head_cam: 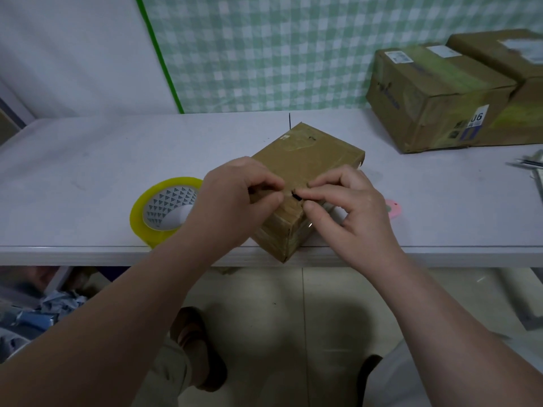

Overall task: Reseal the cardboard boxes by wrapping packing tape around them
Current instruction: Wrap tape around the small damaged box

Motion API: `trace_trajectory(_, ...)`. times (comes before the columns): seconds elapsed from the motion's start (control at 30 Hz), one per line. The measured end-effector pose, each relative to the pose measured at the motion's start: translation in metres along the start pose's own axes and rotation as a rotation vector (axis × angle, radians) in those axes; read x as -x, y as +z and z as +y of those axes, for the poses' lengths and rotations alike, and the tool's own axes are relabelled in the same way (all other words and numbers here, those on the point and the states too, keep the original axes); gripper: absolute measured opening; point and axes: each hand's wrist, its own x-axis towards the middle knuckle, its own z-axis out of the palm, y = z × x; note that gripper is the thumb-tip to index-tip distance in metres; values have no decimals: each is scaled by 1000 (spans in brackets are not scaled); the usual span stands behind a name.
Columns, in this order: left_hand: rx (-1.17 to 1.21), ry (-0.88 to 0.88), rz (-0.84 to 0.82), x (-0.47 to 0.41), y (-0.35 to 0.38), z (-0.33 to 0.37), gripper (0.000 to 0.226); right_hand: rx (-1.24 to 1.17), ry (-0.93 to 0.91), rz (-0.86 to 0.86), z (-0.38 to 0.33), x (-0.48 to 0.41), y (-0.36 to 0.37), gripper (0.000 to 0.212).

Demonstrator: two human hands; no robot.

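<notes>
Left hand (232, 201), right hand (352, 207) — fingers (323, 192) pinching one small box (308, 154); one tape roll (141, 221), two bigger boxes (435, 92)

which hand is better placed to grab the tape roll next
Left. The left hand sits right beside the tape roll, which lies flat left of the small box. The right hand is on the box's other side and would probably have to cross over.

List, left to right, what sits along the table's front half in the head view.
tape roll → left hand → right hand → pink disc. The box lies under both hands, so it is left out of the order.
</notes>
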Motion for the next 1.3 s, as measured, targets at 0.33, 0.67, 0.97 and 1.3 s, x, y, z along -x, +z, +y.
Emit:
trace_trajectory(0.33,28,-134,-160,-9,-6,8,24,-69,59,-3,1,2,-4,5)
trace_trajectory(0.67,-314,-1,-482,-23,-11,18,38,-136,64,19,1,1,-3,12)
trace_trajectory(0.97,-291,13,-527,-30,-8,18,34,-136,63,5,2,1,-3,13)
trace_trajectory(1.3,-93,110,-465,-33,-20,14,17,-156,95,13,0,1,-4,15)
